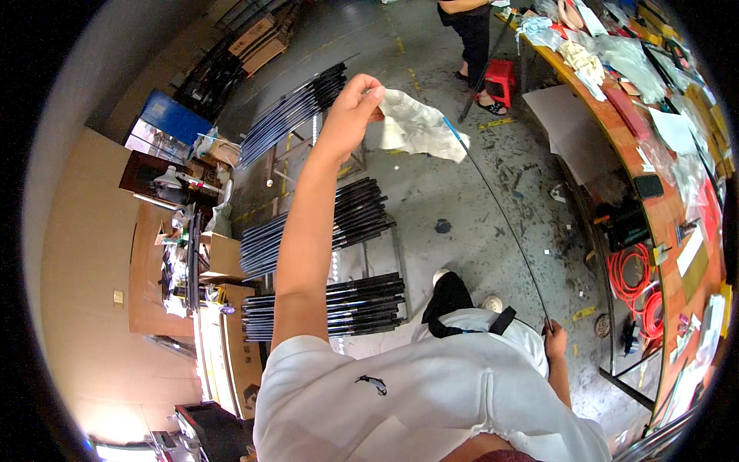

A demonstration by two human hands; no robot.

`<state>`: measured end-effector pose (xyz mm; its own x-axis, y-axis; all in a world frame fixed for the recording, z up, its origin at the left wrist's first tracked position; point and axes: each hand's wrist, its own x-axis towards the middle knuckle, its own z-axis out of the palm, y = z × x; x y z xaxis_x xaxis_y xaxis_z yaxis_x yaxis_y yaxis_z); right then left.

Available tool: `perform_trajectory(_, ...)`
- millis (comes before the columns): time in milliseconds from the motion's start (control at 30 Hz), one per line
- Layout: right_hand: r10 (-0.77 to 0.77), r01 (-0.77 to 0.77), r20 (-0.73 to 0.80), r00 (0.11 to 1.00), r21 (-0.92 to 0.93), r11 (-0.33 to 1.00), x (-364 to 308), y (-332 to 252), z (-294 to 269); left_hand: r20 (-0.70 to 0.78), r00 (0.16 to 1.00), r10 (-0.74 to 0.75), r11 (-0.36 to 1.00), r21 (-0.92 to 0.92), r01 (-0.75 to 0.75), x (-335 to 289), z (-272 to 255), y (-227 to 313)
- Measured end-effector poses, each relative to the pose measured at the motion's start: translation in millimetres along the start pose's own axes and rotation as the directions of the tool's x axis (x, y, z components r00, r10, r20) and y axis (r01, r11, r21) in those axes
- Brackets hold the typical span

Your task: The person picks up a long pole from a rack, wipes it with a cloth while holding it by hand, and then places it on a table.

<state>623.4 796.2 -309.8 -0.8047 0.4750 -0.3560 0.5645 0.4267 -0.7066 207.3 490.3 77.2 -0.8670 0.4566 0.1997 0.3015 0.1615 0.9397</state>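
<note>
High in front of me, my left hand (358, 108) pinches one end of a creased white cloth (419, 127). The cloth spreads out to the right of my fingers. Low at my right side, my right hand (554, 339) is closed round the lower end of a long thin black rod (504, 209). From there the rod slants up and away to a light-blue tip (452, 129), which overlaps the cloth in the picture. Whether the tip touches the cloth, I cannot tell.
Racks with bundled dark rods (315, 225) stand to my left, beyond them cardboard boxes (219, 254). A cluttered wooden workbench (616, 96) runs along the right, with red coiled hoses (631, 266) beneath. Ahead, another person (471, 35) stands by a red stool (501, 79).
</note>
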Motion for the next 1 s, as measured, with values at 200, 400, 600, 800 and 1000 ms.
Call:
perform_trajectory(200,-0.058,0.059,0.025,0.998,-0.031,0.998,3.2,-20.0,-6.0,-0.03,0.996,-0.084,0.99,-0.12,0.079,-0.2,6.0,-5.5)
perform_trajectory(400,-0.049,0.054,0.05,0.998,-0.099,0.994,5.0,-5.9,-2.1,-0.028,0.998,-0.05,0.985,-0.168,0.045,9.0,17.3,-4.3)
perform_trajectory(600,-0.039,0.045,0.052,0.998,-0.109,0.993,3.7,-9.1,-3.9,0.038,0.998,0.053,0.998,-0.033,-0.052,0.6,39.5,18.3)
perform_trajectory(800,-0.012,0.012,0.008,1.0,-0.039,0.999,5.9,-21.8,-9.3,0.248,0.955,0.162,0.973,0.122,-0.197,-25.4,68.4,36.1)
perform_trajectory(1000,-0.077,0.076,-0.081,0.994,-0.015,0.997,8.6,-8.8,-5.3,0.276,0.84,0.468,0.85,0.12,-0.513,-51.3,72.1,28.8)
